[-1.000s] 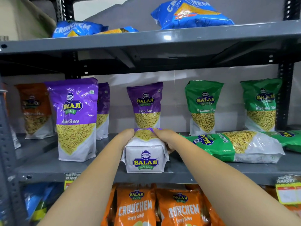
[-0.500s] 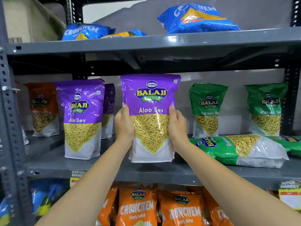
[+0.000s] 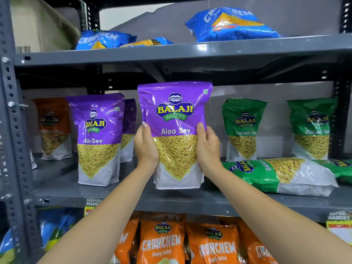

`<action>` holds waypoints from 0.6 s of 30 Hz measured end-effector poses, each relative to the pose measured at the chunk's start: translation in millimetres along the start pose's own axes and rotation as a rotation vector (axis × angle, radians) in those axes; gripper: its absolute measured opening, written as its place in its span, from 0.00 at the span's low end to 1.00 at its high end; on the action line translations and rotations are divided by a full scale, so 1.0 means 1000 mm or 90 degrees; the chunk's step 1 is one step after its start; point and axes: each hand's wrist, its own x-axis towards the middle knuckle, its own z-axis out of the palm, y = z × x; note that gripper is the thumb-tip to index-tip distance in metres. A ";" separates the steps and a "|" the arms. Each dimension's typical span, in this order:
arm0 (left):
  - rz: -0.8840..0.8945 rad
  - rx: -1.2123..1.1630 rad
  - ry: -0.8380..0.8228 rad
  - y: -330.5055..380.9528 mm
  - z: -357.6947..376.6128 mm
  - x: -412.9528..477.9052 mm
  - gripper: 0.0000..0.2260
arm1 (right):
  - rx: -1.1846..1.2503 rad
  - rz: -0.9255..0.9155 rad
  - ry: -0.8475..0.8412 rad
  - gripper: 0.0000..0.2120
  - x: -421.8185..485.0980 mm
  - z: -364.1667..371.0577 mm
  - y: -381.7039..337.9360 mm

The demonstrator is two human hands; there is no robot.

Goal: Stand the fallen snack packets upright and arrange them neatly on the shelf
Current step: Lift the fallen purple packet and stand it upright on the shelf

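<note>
A purple Aloo Sev packet (image 3: 176, 115) stands upright at the front middle of the grey middle shelf (image 3: 62, 193). My left hand (image 3: 145, 147) grips its left side and my right hand (image 3: 208, 149) grips its right side. Another purple Aloo Sev packet (image 3: 98, 138) stands upright to its left, with a third purple packet (image 3: 129, 128) behind that one. To the right, a green Ratlami Sev packet (image 3: 276, 176) lies flat on its back, and a second fallen green packet (image 3: 341, 168) lies at the right edge. Two green packets (image 3: 244, 128) (image 3: 312, 126) stand upright at the back.
An orange-brown mix packet (image 3: 52, 128) stands at the back left. Blue Crunchem bags (image 3: 230, 25) (image 3: 102, 40) lie on the top shelf. Orange Crunchem bags (image 3: 162, 242) fill the shelf below. A perforated steel upright (image 3: 13, 130) runs down the left side.
Both hands tipped the purple packet up from lying flat to standing upright at the shelf front. The camera has shifted slightly closer.
</note>
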 end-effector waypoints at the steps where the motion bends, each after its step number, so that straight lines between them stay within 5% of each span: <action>1: 0.002 0.003 0.002 -0.004 0.000 0.003 0.15 | 0.003 0.003 0.001 0.20 0.002 0.003 0.005; 10: 0.037 0.063 0.034 -0.044 0.004 0.022 0.19 | -0.020 0.135 0.076 0.15 0.025 0.044 0.041; 18: 0.021 0.038 0.024 -0.066 -0.007 0.016 0.16 | -0.053 0.081 0.087 0.15 0.015 0.051 0.064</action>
